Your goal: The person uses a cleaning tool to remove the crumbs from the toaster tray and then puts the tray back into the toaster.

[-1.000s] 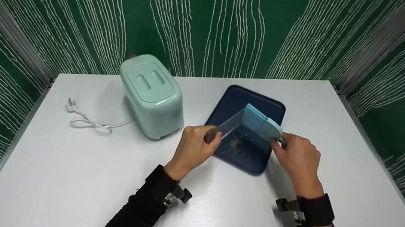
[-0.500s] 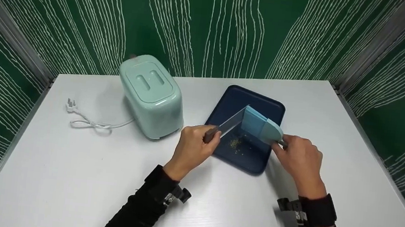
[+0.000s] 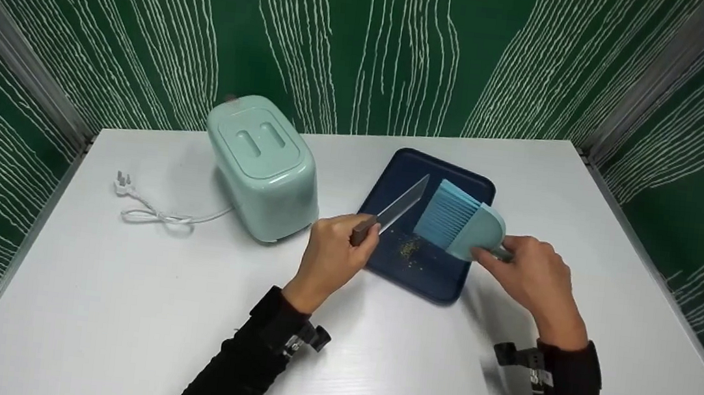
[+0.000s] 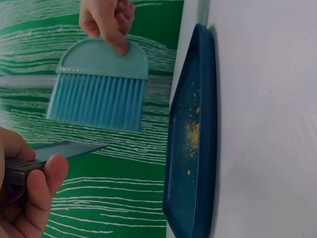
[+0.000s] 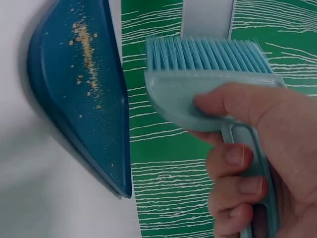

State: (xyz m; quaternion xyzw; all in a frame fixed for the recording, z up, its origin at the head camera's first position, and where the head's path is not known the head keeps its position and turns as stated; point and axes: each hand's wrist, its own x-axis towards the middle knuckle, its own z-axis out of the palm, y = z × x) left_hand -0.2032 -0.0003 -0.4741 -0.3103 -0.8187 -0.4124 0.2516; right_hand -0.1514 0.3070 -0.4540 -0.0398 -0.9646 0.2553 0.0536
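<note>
Left hand, just below centre, is clamped round the brown handle of a knife; right hand, at lower right, grips a blue brush. Right of centre, both tools overhang a navy tray bearing crumbs; a mint-green appliance stands upper left.

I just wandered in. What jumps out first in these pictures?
Probably the light-blue brush in the right hand and the knife in the left hand, both held up over a dark blue tray with yellowish crumbs on it. Next, the glossy mint-green appliance, standing left of the tray on the white table. Behind everything, a green backdrop with wavy white lines stands out too.
</note>
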